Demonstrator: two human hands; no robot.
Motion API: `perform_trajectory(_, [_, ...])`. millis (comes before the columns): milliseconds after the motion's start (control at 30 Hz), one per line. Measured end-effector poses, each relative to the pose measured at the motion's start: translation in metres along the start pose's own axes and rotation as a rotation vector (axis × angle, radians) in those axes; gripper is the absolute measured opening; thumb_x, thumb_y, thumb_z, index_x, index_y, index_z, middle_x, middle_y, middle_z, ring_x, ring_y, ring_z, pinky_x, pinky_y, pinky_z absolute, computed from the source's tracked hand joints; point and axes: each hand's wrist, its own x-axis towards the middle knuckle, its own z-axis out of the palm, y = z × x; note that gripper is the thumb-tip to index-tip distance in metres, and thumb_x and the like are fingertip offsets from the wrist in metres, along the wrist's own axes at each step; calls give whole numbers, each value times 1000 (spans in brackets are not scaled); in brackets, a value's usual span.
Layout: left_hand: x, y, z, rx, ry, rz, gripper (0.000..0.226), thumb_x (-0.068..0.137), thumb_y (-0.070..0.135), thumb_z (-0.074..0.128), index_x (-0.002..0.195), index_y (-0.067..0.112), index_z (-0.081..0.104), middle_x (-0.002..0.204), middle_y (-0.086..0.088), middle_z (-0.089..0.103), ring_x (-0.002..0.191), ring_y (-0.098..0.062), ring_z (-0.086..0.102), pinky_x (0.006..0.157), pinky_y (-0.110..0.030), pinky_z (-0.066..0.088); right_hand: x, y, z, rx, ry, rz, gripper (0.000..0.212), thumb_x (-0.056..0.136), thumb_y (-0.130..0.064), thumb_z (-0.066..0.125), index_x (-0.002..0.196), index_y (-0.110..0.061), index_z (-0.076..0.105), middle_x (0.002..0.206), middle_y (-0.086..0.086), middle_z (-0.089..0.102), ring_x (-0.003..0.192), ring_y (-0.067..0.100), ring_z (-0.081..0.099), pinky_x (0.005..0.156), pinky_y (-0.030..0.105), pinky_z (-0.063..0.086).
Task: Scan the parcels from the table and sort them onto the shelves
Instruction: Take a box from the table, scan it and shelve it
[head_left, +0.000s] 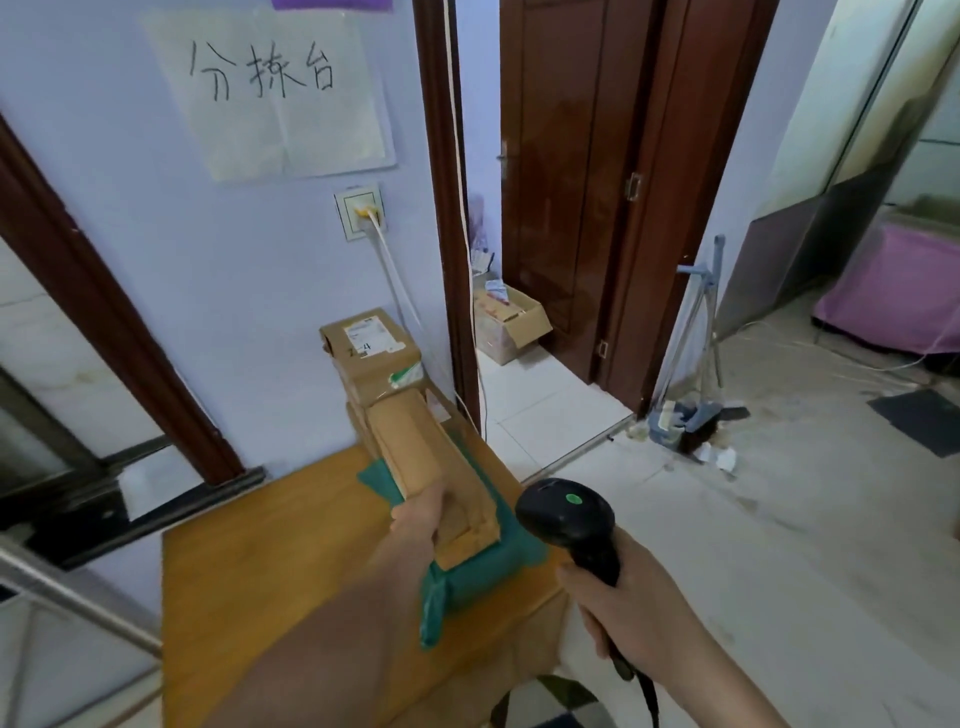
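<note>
A narrow cardboard parcel (415, 447) lies on top of a pile on the wooden table (249, 571). My left hand (418, 525) grips its near end. Under it sit a flat brown box (467, 488) and a green plastic mailer (483, 566). Behind them, against the wall, stands a taped cardboard box (371, 348) with a white label on top. My right hand (623, 608) holds a black barcode scanner (571, 525) to the right of the pile, its green light lit and its head turned toward the parcels.
A handwritten paper sign (270, 88) hangs on the wall above a socket (361, 213). An open carton (506, 322) sits in the doorway beside a dark wooden door (613, 182). A broom and dustpan (685, 395) lean at the door frame. A metal rail (78, 603) runs at lower left.
</note>
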Motion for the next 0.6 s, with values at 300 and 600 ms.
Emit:
perform_trajectory(300, [-18, -6, 12, -135, -117, -13, 108, 54, 65, 86, 143, 15, 50, 120, -10, 68, 104, -31, 65, 88, -43, 56, 35, 13, -4, 21, -142, 20, 13, 95, -21, 66, 102, -16, 57, 52, 1, 55, 43, 15, 51, 57, 33, 48])
perform_trajectory(600, [-13, -16, 16, -186, -141, -115, 131, 34, 70, 92, 144, 21, 44, 131, -9, 57, 119, -36, 55, 101, -58, 47, 44, 18, -5, 64, -188, 30, 10, 96, -16, 64, 101, -12, 56, 48, 5, 51, 41, 20, 47, 56, 37, 46])
